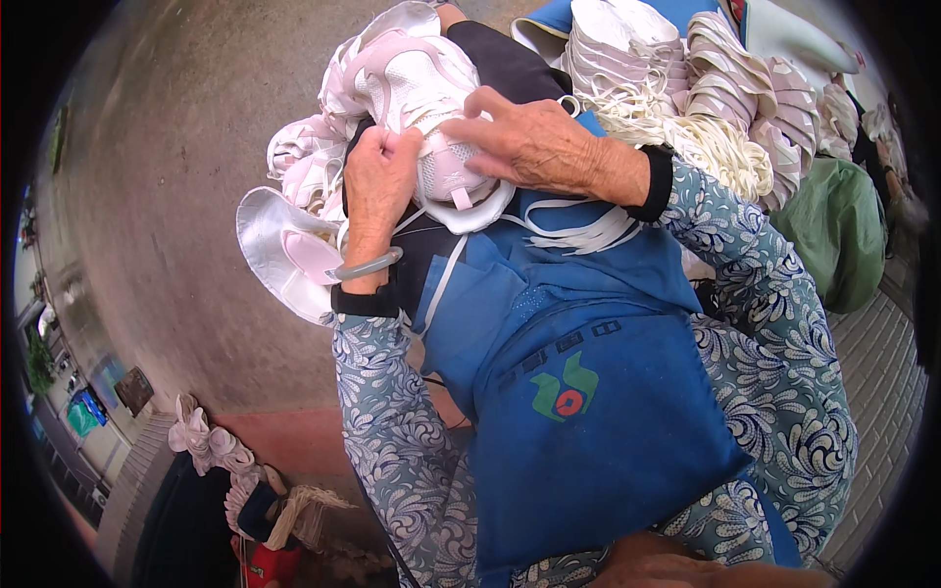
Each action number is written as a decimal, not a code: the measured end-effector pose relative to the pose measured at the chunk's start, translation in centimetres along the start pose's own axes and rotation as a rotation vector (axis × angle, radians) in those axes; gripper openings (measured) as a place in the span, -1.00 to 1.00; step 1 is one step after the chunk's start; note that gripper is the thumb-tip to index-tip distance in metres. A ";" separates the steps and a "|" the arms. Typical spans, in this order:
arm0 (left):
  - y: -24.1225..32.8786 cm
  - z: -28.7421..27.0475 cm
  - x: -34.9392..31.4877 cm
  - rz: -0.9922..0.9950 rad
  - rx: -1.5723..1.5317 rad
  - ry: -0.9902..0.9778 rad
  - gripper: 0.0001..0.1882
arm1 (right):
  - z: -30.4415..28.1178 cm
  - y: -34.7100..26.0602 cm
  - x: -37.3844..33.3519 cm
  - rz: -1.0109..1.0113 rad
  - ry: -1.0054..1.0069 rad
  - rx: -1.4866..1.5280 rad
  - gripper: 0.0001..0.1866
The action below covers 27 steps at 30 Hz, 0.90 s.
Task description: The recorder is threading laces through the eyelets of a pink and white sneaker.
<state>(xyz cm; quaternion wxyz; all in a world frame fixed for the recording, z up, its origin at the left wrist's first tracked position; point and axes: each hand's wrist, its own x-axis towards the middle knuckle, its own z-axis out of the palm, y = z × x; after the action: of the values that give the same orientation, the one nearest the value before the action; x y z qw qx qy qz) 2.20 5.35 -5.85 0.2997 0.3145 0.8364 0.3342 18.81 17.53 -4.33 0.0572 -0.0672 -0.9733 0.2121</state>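
Note:
A pink and white sneaker upper (453,167) lies across my lap, its heel part pointing away and its toe toward me. My left hand (380,181) is closed in a pinch at the upper's left eyelet edge, on what looks like a white shoelace; the fingertips partly hide it. Over the right side of the upper hovers my right hand (549,147), fingers apart and slightly blurred. A loose white lace (449,279) hangs down over the blue apron (608,421). More white laces (578,230) lie on the apron below my right wrist.
Stacked pink and white uppers (627,49) stand at the far right beside a heap of cream laces (711,137). A green bag (833,235) sits right of them. Other uppers (304,152) lie left of my lap. At lower left are more uppers (211,446) and hanging laces (304,510).

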 end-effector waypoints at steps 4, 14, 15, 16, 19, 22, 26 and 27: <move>-1.9 -0.4 -0.2 -0.048 0.010 -0.045 -0.64 | -0.6 0.8 -1.1 0.102 0.113 0.150 -0.59; -2.6 0.1 -0.8 -0.024 -0.050 -0.024 -0.55 | -0.8 0.9 -1.4 0.245 -0.082 0.366 -0.75; -2.5 0.1 -0.7 -0.053 -0.088 -0.034 -0.55 | -0.6 1.2 -1.4 0.180 -0.045 0.330 -0.79; -2.4 0.1 -0.6 -0.052 -0.087 -0.033 -0.55 | -0.6 1.4 -1.5 0.116 -0.008 0.294 -0.82; -2.1 0.1 -0.6 -0.061 -0.015 -0.063 -0.56 | -1.3 1.7 -1.9 0.085 -0.040 0.105 -0.89; -2.3 -0.2 -1.1 0.043 0.077 -0.050 -0.56 | -1.9 2.7 -2.2 0.031 -0.076 0.086 -0.92; -1.3 -0.4 -1.8 0.066 0.035 -0.040 -0.61 | -1.4 2.7 -2.3 0.074 0.017 0.114 -0.89; -1.0 -0.5 -2.1 0.029 -0.016 -0.063 -0.62 | -1.1 2.8 -2.4 0.074 0.017 0.116 -0.89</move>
<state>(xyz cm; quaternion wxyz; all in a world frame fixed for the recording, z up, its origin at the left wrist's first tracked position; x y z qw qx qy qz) 2.82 3.03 -5.64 0.3235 0.3347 0.8191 0.3352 21.59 20.11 -4.68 0.0616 -0.1015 -0.9557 0.2693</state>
